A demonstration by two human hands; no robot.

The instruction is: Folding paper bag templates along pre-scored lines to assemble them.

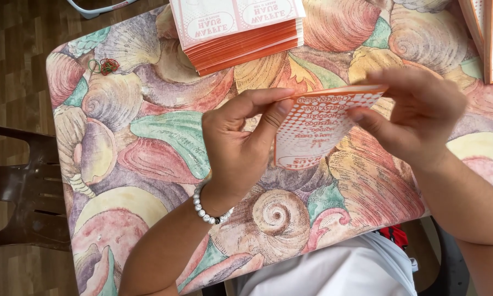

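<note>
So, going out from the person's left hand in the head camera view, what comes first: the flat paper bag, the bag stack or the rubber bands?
1. Flat orange-and-white paper bag: pinched by the left hand, on its right.
2. Stack of paper bags: up at the table's far edge.
3. Rubber bands: far left corner of the table.

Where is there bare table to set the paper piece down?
Free: the left stretch of the table between the rubber bands and the left hand, and the near edge below both hands. Crowded: the far edge, by the stack.
</note>
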